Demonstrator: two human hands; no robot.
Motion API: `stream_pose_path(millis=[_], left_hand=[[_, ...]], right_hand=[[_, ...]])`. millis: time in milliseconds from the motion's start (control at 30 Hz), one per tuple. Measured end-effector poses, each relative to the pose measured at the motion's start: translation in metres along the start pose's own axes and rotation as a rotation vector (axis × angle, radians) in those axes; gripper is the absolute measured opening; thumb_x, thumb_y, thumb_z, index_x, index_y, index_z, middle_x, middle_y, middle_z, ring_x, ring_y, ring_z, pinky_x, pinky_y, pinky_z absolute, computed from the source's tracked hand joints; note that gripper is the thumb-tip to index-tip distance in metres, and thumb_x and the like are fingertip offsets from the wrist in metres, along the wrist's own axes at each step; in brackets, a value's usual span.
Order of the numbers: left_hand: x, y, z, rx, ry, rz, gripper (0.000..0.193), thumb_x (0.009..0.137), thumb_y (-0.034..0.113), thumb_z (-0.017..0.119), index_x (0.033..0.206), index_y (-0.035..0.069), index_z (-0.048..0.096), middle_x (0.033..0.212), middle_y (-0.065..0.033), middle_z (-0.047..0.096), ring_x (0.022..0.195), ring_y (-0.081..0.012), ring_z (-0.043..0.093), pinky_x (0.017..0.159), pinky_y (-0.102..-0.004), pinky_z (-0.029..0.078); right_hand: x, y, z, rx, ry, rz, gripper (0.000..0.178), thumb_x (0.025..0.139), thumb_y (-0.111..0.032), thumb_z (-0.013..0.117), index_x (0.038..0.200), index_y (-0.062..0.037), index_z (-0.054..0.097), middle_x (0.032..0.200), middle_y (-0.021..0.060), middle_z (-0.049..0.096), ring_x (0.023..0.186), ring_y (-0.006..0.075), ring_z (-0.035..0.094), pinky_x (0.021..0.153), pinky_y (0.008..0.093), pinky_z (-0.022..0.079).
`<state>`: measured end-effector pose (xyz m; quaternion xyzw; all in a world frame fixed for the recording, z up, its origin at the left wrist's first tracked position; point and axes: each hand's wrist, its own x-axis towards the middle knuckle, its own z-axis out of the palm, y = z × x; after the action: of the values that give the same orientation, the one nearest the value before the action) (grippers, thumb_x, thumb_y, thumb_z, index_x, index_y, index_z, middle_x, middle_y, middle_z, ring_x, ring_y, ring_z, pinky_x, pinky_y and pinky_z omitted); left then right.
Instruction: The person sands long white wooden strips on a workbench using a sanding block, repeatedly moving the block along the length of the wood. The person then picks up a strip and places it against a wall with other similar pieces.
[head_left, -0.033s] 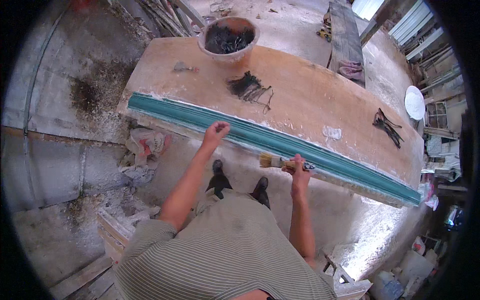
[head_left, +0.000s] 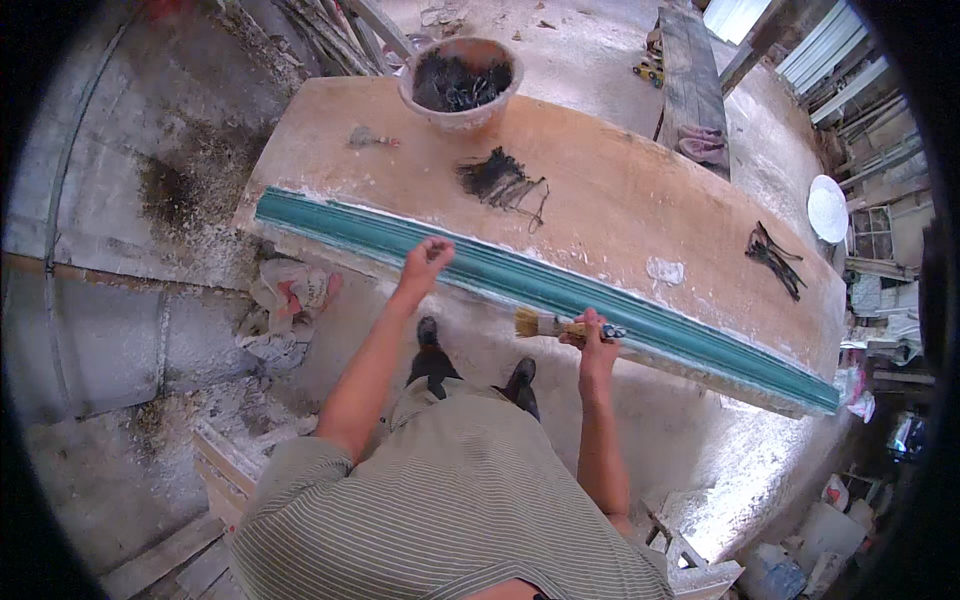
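Observation:
A long teal-green moulding strip [head_left: 520, 285] with ridges along its length lies on the near edge of the wooden table. Over its left half is my left hand [head_left: 428, 262], its fingers curled in toward the thumb; whatever may be between them is too small to make out. My right hand [head_left: 595, 345] grips a brush [head_left: 545, 325] by the handle, just in front of the strip's near edge. The brush's pale bristles point left, toward my left hand.
Behind the strip, the tabletop [head_left: 620, 190] bears a bowl [head_left: 463, 115] of dark fibres, a dark fibre bundle [head_left: 500, 180], another bundle [head_left: 772, 260], a small scraper [head_left: 375, 138] and a whitish scrap [head_left: 664, 270]. A plank bench [head_left: 692, 80] stands beyond.
My left hand has shifted slightly left and up along the strip. The brush in my right hand has moved a little left. The view has tilted very slightly.

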<state>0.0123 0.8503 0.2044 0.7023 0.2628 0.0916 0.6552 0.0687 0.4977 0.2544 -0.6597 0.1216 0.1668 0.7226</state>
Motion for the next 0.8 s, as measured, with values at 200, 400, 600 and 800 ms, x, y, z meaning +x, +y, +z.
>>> stream_pose_path(millis=[200, 400, 600, 800], left_hand=[[0.118, 0.062, -0.098, -0.042, -0.191, 0.040, 0.046, 0.090, 0.025, 0.074, 0.129, 0.006, 0.060, 0.122, -0.0055, 0.062, 0.112, -0.0172, 0.057, 0.099, -0.0320, 0.046], [0.092, 0.058, -0.154, 0.304, -0.740, 0.355, 0.057, 0.088, 0.030, 0.077, 0.136, 0.005, 0.057, 0.131, -0.0141, 0.061, 0.122, -0.0258, 0.056, 0.103, -0.0369, 0.045], [0.108, 0.031, -0.273, 0.081, -0.262, -0.032, 0.036, 0.097, 0.024, 0.067, 0.123, 0.000, 0.059, 0.105, -0.0093, 0.065, 0.100, -0.0194, 0.061, 0.091, -0.0329, 0.048], [0.116, -0.014, -0.407, -0.184, 0.179, -0.142, 0.028, 0.099, 0.023, 0.064, 0.117, 0.003, 0.060, 0.104, -0.0035, 0.064, 0.095, -0.0115, 0.058, 0.089, -0.0300, 0.047]], right_hand=[[0.004, -0.006, 0.125, -0.196, -0.071, -0.016, 0.031, 0.102, -0.032, 0.061, 0.095, -0.0032, 0.068, 0.084, 0.0025, 0.066, 0.081, 0.0135, 0.059, 0.077, 0.0312, 0.048], [0.030, 0.001, 0.348, -0.652, -0.052, -0.639, 0.038, 0.099, -0.036, 0.064, 0.119, -0.0028, 0.060, 0.117, 0.0108, 0.061, 0.103, 0.0240, 0.060, 0.095, 0.0381, 0.045], [0.089, 0.023, 0.516, 0.275, -0.690, 0.180, 0.050, 0.103, -0.040, 0.055, 0.135, -0.0024, 0.047, 0.127, 0.0123, 0.057, 0.117, 0.0253, 0.055, 0.100, 0.0403, 0.043], [0.219, 0.092, 0.590, -1.464, -0.055, -0.780, 0.049, 0.096, -0.037, 0.060, 0.131, -0.0018, 0.055, 0.133, 0.0238, 0.057, 0.126, 0.0360, 0.055, 0.100, 0.0426, 0.048]])
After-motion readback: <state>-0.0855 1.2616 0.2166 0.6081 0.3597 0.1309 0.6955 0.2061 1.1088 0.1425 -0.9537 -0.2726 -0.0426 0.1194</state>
